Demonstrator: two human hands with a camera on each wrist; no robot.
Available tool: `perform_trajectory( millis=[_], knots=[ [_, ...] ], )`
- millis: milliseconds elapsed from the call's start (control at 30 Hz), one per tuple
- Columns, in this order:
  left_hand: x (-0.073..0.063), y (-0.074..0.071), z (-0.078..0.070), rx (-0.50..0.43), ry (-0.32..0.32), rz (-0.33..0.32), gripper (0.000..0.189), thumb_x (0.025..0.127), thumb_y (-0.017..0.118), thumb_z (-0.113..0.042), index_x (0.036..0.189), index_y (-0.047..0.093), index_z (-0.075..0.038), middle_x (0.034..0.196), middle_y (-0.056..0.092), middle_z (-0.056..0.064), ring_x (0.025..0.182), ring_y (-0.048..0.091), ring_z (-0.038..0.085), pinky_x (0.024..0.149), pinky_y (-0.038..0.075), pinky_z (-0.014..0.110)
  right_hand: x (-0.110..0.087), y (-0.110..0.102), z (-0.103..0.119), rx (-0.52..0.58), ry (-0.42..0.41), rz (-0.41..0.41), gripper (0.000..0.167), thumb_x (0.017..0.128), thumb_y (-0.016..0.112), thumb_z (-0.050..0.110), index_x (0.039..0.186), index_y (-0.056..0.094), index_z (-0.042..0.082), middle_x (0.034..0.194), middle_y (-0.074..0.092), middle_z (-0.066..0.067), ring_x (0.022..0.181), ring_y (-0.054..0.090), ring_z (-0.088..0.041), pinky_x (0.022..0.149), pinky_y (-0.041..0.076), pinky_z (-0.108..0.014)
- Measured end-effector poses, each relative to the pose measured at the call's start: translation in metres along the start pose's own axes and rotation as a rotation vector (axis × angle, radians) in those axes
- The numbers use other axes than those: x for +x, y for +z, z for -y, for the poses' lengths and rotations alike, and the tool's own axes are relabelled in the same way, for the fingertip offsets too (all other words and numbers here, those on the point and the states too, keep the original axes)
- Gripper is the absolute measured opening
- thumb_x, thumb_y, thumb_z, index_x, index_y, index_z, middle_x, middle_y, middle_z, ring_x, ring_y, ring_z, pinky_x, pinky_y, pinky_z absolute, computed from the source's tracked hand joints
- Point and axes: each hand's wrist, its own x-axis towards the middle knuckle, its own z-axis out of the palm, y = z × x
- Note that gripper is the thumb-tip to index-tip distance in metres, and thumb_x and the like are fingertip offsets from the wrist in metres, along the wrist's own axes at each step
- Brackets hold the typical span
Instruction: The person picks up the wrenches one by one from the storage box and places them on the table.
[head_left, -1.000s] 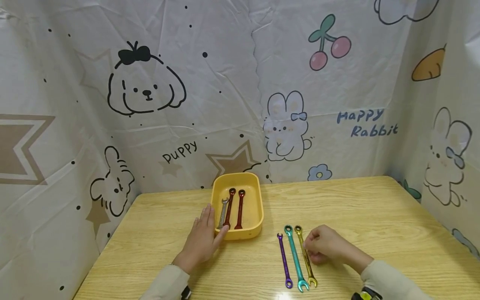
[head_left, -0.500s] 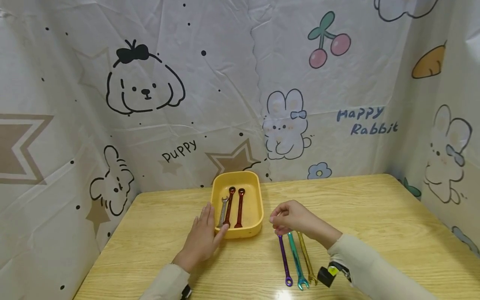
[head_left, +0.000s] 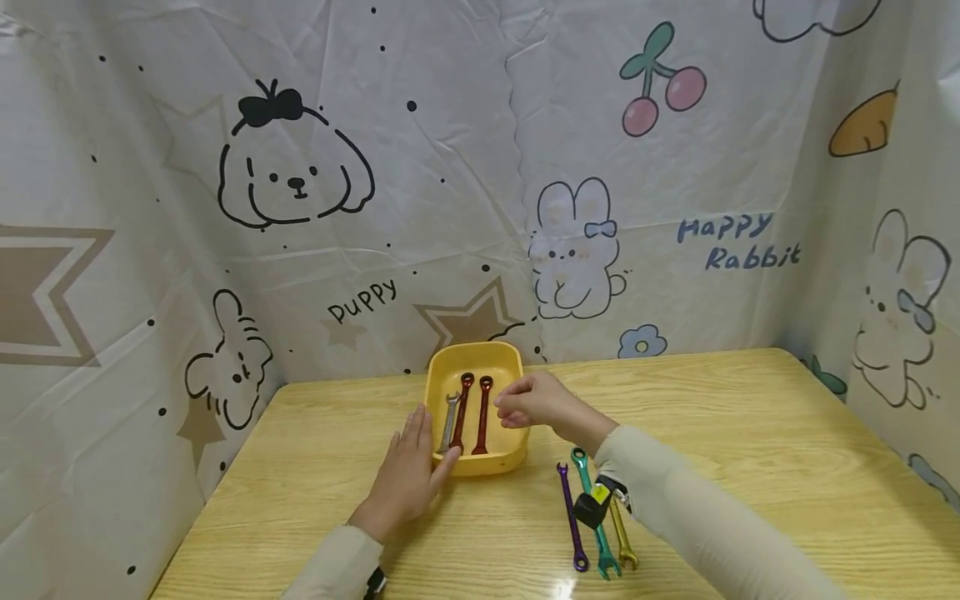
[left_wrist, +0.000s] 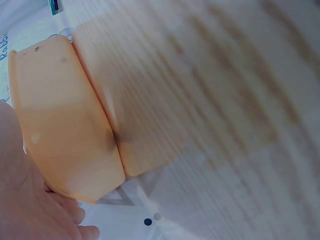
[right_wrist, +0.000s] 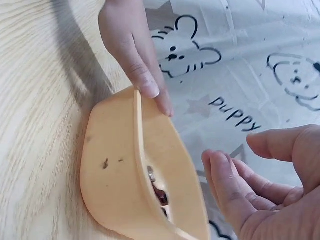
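A yellow tray (head_left: 491,465) stands on the table, holding a silver wrench (head_left: 448,423) and two red wrenches, one beside the silver one (head_left: 462,414) and another (head_left: 482,417) to its right. My left hand (head_left: 402,479) rests along the tray's left side with straight fingers, its thumb at the near rim. Over the tray's right rim hovers my right hand (head_left: 551,408). In the right wrist view its thumb and fingertips (right_wrist: 220,165) are apart, loosely bent, with nothing between them. Below the right forearm lie a purple wrench (head_left: 572,517), a teal wrench (head_left: 606,557) and a partly hidden yellow wrench (head_left: 622,537).
The wooden table (head_left: 720,408) meets a cloth backdrop (head_left: 450,208) with cartoon prints behind and at both sides. A small black and yellow device (head_left: 592,504) is strapped to the right wrist.
My right hand has moved left and away from me, from beside the yellow wrench to over the tray's right rim. My left hand has stayed at the tray. The wrenches lie where they were.
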Motion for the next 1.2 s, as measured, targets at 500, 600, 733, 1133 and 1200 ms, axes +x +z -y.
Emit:
perform_trajectory(
  millis=[500,600,733,1133,1200],
  knots=[
    [0.0,0.001,-0.001,0.004,-0.009,0.011,0.083,0.099,0.033,-0.057,0.15,0.016,0.007,0.158,0.011,0.022,0.146,0.012,0.036,0.115,0.016,0.055,0.039,0.031,-0.01,-0.107,0.085,-0.14,0.026,0.089,0.067,0.011,0.106,0.06,-0.008,0.102,0.063,-0.016,0.086,0.068,-0.027,0.077,0.057,-0.034],
    [0.0,0.001,0.0,0.005,-0.01,0.016,0.085,0.099,0.031,-0.059,0.15,0.015,0.006,0.158,0.01,0.022,0.146,0.012,0.035,0.115,0.016,0.055,0.043,0.034,-0.013,-0.152,0.102,-0.148,0.019,0.088,0.068,0.014,0.094,0.059,-0.002,0.096,0.062,-0.011,0.083,0.066,-0.024,0.075,0.056,-0.033],
    [0.0,0.003,0.001,0.009,-0.004,0.005,0.086,0.098,0.028,-0.061,0.151,0.015,0.006,0.159,0.009,0.021,0.146,0.012,0.035,0.115,0.015,0.054,0.046,0.04,-0.018,-0.217,0.106,-0.144,0.021,0.086,0.07,0.015,0.088,0.059,-0.002,0.095,0.064,-0.013,0.079,0.066,-0.023,0.072,0.054,-0.032],
    [-0.001,0.006,0.002,0.007,-0.001,-0.015,0.086,0.098,0.028,-0.061,0.15,0.016,0.007,0.158,0.011,0.022,0.145,0.013,0.036,0.114,0.017,0.056,0.056,0.065,-0.04,-0.412,0.054,-0.254,0.018,0.08,0.067,0.007,0.069,0.053,0.005,0.06,0.043,-0.003,0.05,0.041,-0.015,0.045,0.031,-0.025],
    [0.0,0.006,0.0,0.008,0.006,-0.022,0.085,0.099,0.029,-0.06,0.15,0.017,0.007,0.158,0.011,0.022,0.145,0.014,0.036,0.114,0.017,0.056,0.058,0.066,-0.043,-0.431,0.022,-0.291,0.02,0.077,0.065,0.004,0.065,0.05,0.006,0.057,0.042,-0.002,0.048,0.039,-0.015,0.044,0.03,-0.025]
  ],
)
